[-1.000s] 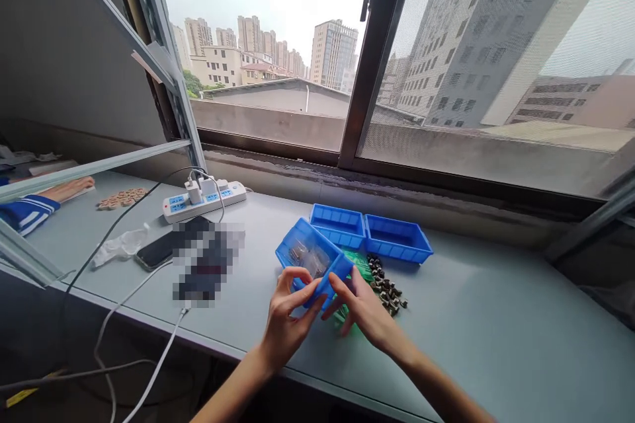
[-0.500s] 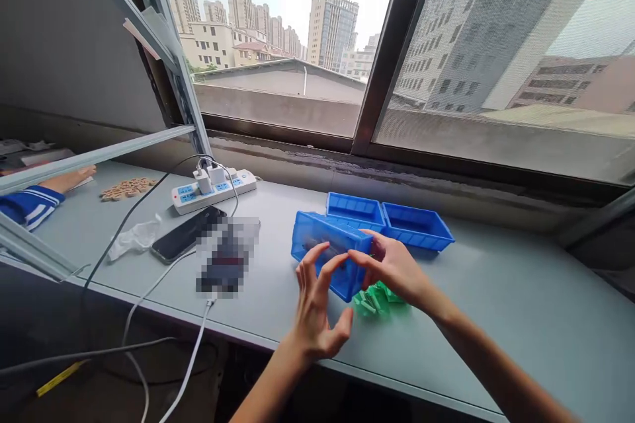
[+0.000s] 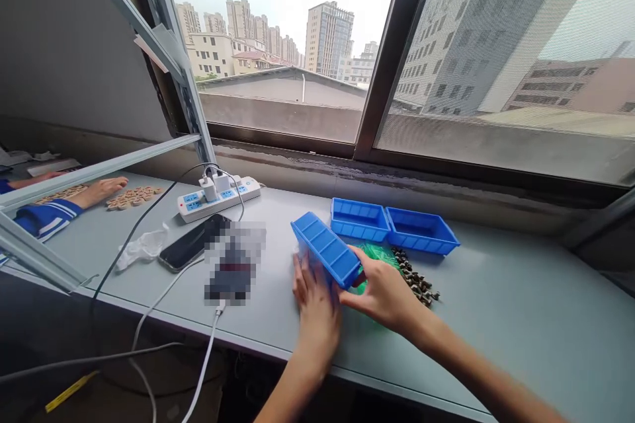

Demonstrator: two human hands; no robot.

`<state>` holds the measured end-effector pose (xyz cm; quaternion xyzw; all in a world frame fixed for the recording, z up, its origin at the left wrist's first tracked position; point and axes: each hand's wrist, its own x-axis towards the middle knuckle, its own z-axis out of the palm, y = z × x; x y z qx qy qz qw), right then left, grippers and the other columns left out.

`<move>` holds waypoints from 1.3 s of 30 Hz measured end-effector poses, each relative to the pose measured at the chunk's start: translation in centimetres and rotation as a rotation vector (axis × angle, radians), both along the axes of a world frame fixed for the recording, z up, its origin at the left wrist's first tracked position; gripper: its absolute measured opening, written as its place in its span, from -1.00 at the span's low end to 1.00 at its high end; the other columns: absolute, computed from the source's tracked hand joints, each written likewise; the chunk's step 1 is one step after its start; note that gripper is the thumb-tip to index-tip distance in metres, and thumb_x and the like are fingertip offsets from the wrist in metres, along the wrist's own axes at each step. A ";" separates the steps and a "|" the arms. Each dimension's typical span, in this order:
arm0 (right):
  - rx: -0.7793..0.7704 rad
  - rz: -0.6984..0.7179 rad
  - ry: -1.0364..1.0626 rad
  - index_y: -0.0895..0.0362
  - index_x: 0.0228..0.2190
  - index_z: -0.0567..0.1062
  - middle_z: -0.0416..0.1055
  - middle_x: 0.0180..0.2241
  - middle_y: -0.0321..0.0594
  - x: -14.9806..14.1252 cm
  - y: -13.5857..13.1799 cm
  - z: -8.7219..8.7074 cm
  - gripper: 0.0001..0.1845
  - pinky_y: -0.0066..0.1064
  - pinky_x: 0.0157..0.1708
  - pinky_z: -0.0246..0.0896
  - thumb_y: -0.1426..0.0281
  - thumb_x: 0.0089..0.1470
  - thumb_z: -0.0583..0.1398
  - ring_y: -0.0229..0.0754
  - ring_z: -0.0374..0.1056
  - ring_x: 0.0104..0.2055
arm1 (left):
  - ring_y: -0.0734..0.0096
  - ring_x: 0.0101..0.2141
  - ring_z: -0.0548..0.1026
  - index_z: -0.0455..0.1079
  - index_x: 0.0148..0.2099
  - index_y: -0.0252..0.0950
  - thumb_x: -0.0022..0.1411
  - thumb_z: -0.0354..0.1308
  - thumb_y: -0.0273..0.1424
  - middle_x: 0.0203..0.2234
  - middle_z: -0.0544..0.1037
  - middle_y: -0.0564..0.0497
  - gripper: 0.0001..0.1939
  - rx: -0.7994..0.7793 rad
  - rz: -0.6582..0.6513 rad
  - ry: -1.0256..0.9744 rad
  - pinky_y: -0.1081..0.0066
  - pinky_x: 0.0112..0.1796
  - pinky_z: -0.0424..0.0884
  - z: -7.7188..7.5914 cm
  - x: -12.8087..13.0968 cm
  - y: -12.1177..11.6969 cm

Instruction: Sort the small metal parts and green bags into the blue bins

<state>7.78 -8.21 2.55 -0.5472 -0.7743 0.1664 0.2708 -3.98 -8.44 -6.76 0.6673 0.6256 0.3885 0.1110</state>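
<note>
My right hand [image 3: 384, 291] grips the near right end of a blue plastic bin [image 3: 325, 248], which is tipped so that its ribbed side shows. The inside of this bin is turned out of sight. Beside and partly below the bin, my left hand [image 3: 317, 307] has its fingers stretched toward the tabletop, their tips partly hidden and blurred. Just behind my right hand lies a heap of green pieces [image 3: 380, 254]. Small dark metallic-looking pieces [image 3: 417, 281] lie scattered to the right of that heap.
Two blue bins [image 3: 421, 231] stand near the window sill. On the left are a power strip [image 3: 221, 198], a phone [image 3: 193, 242], a blurred-out device [image 3: 233, 268], crumpled plastic [image 3: 143, 246] and cables. Another person's hand [image 3: 102, 190] is near tan pieces [image 3: 133, 197], beyond a metal frame [image 3: 99, 162].
The blue bin has been turned over further, its ribbed side now facing up. My left hand has dropped down beside it. Dark pieces now show on the table. The other person's hand moved right.
</note>
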 end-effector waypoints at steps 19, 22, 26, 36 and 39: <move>0.144 -0.005 0.089 0.19 0.05 0.30 0.50 -0.49 -0.24 1.5 0.5 0.0 -0.34 -0.39 -0.52 0.25 0.24 -0.12 0.18 -0.18 0.35 -0.62 | 0.02 0.23 0.04 0.07 0.24 -0.19 0.25 -0.05 -0.26 0.23 0.05 -0.21 -0.48 0.035 0.029 -0.038 0.02 0.08 0.18 -0.1 -1.4 0.4; 0.143 -0.028 0.114 0.19 0.00 0.34 0.48 -0.55 -0.26 2.1 0.8 1.0 -0.36 -0.39 -0.50 0.25 0.24 -0.16 0.19 -0.14 0.38 -0.58 | 0.00 0.22 0.06 0.09 0.23 -0.21 0.21 0.01 -0.28 0.20 0.10 -0.24 -0.46 0.053 0.061 -0.030 0.00 0.08 0.16 0.4 -1.0 0.3; 0.078 -0.052 0.278 0.18 -0.08 0.37 0.47 -0.55 -0.27 3.3 1.5 1.9 -0.44 -0.36 -0.48 0.27 0.24 -0.17 0.19 -0.14 0.39 -0.56 | 0.04 0.20 0.08 0.03 0.25 -0.22 0.17 0.05 -0.38 0.18 0.11 -0.26 -0.41 0.182 0.072 0.014 0.00 0.08 0.15 2.5 -0.6 0.9; -0.274 -0.006 0.771 0.15 0.11 0.18 0.47 -0.34 -0.16 5.3 2.5 0.9 -0.20 -0.49 -0.79 0.00 -0.04 -0.07 0.12 -0.31 0.27 -0.71 | 0.51 -0.31 0.48 0.42 -0.29 -0.15 0.22 0.10 -0.49 -0.37 0.52 0.14 -0.87 0.797 -0.464 0.340 0.33 0.06 0.12 8.5 -0.8 3.3; -0.123 -0.039 0.599 0.06 0.15 0.13 0.41 -0.08 -0.05 6.5 2.5 0.5 -0.21 -0.42 -0.67 0.18 0.01 -0.06 0.15 -0.30 0.33 -0.64 | 0.48 -0.37 0.47 0.40 -0.25 -0.22 0.25 0.07 -0.49 -0.43 0.51 0.11 -0.89 0.713 -0.339 0.370 0.34 -0.02 0.20 9.3 -1.2 4.9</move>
